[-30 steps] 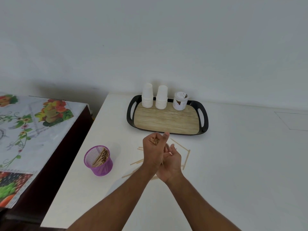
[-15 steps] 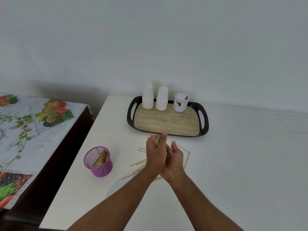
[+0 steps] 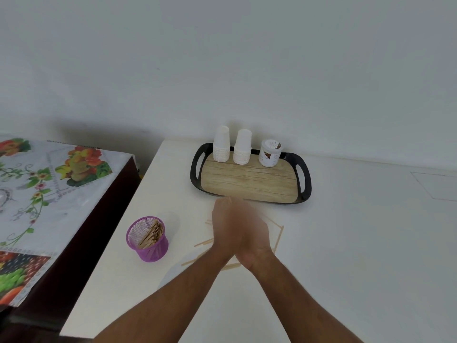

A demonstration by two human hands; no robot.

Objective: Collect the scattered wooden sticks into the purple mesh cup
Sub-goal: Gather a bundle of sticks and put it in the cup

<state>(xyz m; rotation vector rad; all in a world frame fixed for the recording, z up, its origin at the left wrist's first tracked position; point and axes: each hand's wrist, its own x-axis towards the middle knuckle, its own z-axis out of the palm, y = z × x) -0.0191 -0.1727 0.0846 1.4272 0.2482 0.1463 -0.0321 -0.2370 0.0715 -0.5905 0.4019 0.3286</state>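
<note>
**Hands pressed together over the scattered sticks**

White tabletop [image 3: 346, 243], pale bare wall behind, a flower-print cloth-covered table [image 3: 37, 194] at left. Far side: one black wood-look tray [image 3: 247, 181] bearing two white paper-cup stacks [image 3: 221, 144] and one white jar [image 3: 270, 153]. Left hand [image 3: 226, 226] and right hand [image 3: 254, 238] meet, blurred; I cannot tell their grip. Thin wooden sticks [image 3: 279, 237] lie beneath them, more stand inside the purple mesh cup [image 3: 148, 240] at near left.
</note>
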